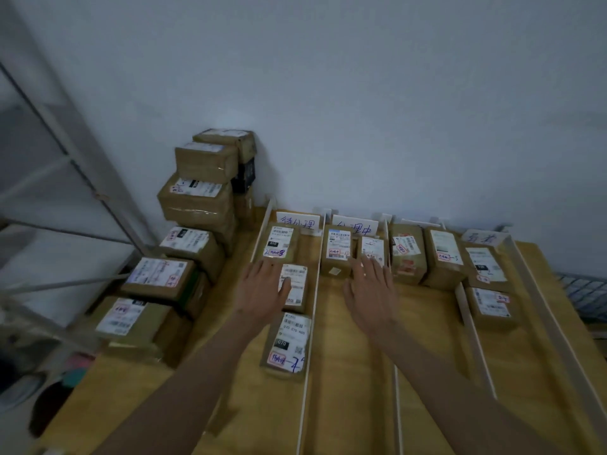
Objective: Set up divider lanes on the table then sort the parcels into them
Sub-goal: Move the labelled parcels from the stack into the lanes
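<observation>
Both hands reach flat over a wooden desk: the left hand rests fingers-straight on a taped cardboard parcel, the right hand spread, holding nothing. Thin white dividers separate rows of labelled boxes.

Matt wooden table, cardboard parcels
</observation>
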A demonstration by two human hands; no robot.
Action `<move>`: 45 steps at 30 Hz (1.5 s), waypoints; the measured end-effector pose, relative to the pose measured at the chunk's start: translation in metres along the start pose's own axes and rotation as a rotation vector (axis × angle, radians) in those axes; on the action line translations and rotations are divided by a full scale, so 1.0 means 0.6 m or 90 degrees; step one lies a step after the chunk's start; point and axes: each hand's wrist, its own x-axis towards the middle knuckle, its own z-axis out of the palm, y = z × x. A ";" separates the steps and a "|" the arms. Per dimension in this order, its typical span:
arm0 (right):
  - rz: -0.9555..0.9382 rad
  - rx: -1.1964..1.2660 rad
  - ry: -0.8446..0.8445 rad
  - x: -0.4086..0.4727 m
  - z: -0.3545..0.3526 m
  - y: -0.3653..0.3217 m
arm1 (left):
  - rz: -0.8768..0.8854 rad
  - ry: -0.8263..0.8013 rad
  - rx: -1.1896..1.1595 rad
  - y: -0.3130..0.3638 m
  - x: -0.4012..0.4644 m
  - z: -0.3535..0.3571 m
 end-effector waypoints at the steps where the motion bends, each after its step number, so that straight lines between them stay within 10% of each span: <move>1: -0.007 0.005 0.002 -0.014 -0.005 -0.012 | -0.012 0.004 -0.001 -0.009 -0.025 -0.006; 22: -0.078 0.107 0.008 -0.069 0.017 -0.345 | -0.150 0.023 0.001 -0.312 -0.209 -0.069; 45: 0.140 0.268 -0.295 -0.061 0.240 -0.678 | -0.293 -0.188 -0.280 -0.662 -0.180 0.085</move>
